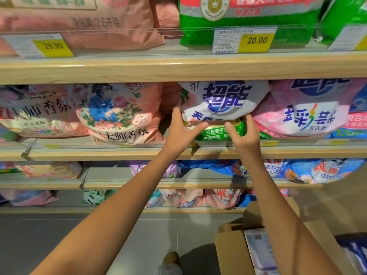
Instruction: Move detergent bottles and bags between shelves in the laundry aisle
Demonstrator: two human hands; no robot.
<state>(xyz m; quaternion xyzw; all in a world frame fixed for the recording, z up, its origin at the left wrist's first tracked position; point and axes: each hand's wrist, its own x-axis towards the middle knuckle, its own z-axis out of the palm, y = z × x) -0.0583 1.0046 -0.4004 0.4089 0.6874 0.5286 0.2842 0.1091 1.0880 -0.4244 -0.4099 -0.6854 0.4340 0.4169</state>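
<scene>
Reaching up to the second light wooden shelf (99,153) from the top, with both hands on one soft white plastic detergent bag (224,100) printed with blue lettering and a green band along its foot. Lying at the front of that shelf, just beside a pink rose-printed powder bag (123,116) on the left and pressed against a pink-and-white powder bag (301,114) on the right, its top hidden behind the board above.

Left hand (179,133): pinching the bag's left side, with fingers up along the edge and thumb spread across the lower front. Right hand (245,135): curled round the lower right corner, with the thumb pointing inward over the green band. Clasped from both sides, then, and holding nothing else.

Judged as the grasp stage of one transfer: either drawing the bag out or seating it in its slot. Cannot tell which from here. No bottles in view, only bags.

Next, if lifting out: tighten on both sides, tip the foot up over the shelf's front lip, and draw straight back to clear the board overhead. Expect sagging from so soft a pack, so slide one palm underneath early. Mind the neighbours on either flank, likely to slump into the gap, and the open brown cardboard box (232,253) on the floor below the right forearm when stepping back.
</scene>
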